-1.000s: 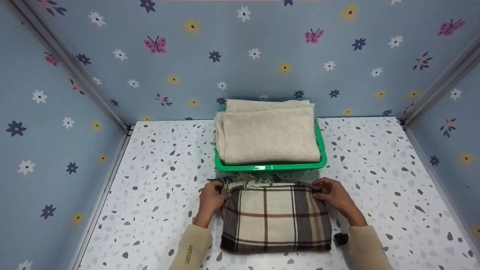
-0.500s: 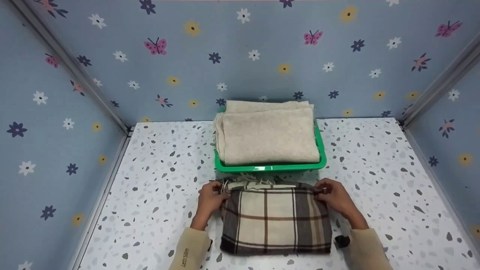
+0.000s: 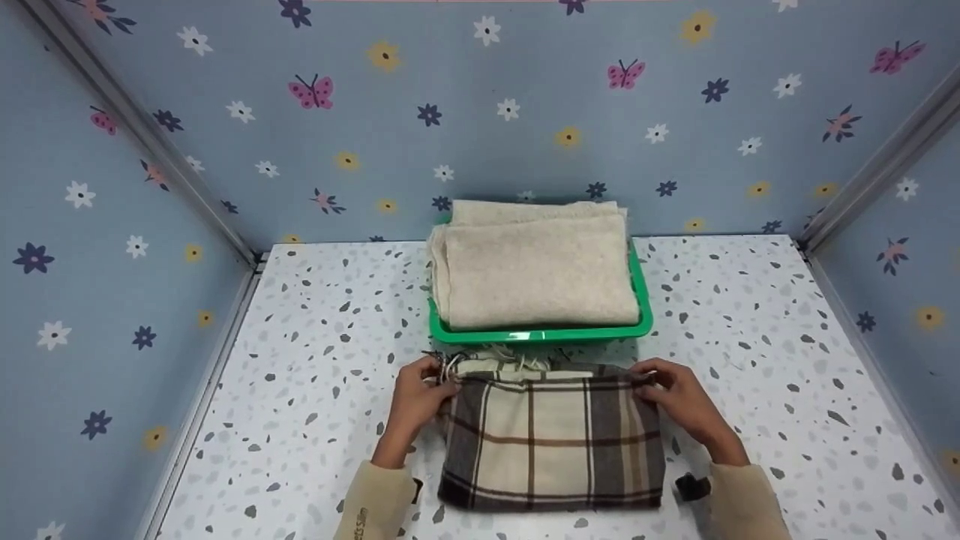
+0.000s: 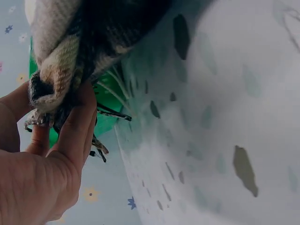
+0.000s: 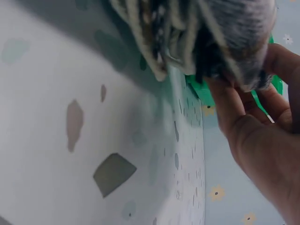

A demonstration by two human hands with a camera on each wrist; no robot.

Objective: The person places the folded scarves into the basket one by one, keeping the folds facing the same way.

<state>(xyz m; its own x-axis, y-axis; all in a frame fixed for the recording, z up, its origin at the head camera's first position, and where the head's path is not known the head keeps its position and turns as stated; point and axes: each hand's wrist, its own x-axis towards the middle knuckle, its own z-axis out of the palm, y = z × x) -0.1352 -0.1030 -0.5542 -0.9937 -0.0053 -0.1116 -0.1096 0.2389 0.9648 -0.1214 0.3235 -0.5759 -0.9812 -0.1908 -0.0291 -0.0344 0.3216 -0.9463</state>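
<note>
A folded plaid scarf [image 3: 559, 442] in cream, grey and brown lies on the speckled table, fringe along its far edge. At its far left corner my left hand [image 3: 418, 397] pinches the layers between thumb and fingers; in the left wrist view that hand [image 4: 51, 164] has the cloth in its grip, with fringe strands hanging past the fingers. My right hand [image 3: 682, 394] pinches the far right corner, and the right wrist view has its fingers [image 5: 229, 105] curled on the folded layers. Just beyond the scarf stands a green basket [image 3: 544, 335] holding a folded beige cloth [image 3: 540, 274].
The speckled white table [image 3: 322, 397] extends to both sides of the scarf. Behind the basket rises a blue wall [image 3: 480, 135] printed with flowers and butterflies. More patterned panels stand left and right, with metal strips along their edges.
The far edge of the scarf has shifted and wrinkled slightly near its left side. Both hands keep their pinch on the corners and have moved a little apart. The basket has stayed put.
</note>
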